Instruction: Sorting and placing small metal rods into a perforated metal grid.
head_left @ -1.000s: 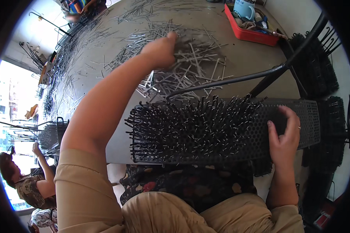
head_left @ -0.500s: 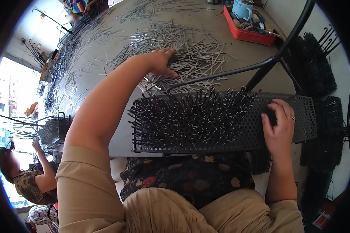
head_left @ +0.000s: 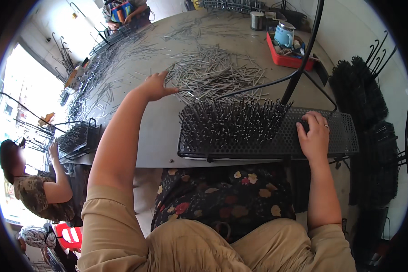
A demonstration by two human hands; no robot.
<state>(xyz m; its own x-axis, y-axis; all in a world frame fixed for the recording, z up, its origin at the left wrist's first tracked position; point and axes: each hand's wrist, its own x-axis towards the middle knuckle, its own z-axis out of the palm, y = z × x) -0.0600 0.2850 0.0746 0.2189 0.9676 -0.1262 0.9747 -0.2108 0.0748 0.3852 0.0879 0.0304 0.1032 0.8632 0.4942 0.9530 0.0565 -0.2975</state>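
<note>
A pile of thin silvery metal pins (head_left: 213, 75) lies on the grey table beyond the rack. My left hand (head_left: 155, 87) is at the pile's left edge, thumb and fingers spread, with nothing visible in it. In front of me is a black perforated rack (head_left: 337, 131), densely filled with upright black pins (head_left: 233, 127) from its left end to past the middle. My right hand (head_left: 316, 136) rests on the rack's bare right part, thumb apart from the lightly bent fingers. A black rod frame (head_left: 299, 75) rises from the rack.
A red tray (head_left: 283, 59) with a light-blue mug (head_left: 284, 34) stands at the far right, near a metal cup (head_left: 257, 21). Dark brush-like racks (head_left: 371, 158) line the right wall. To the left, a person (head_left: 45, 186) works at another pin-filled rack (head_left: 79, 138). More loose pins cover the table's left.
My left hand has moved from over the pin pile to its left edge, fingers spreading. My right hand stays on the rack. The whole view has shifted, showing more of the table's far end.
</note>
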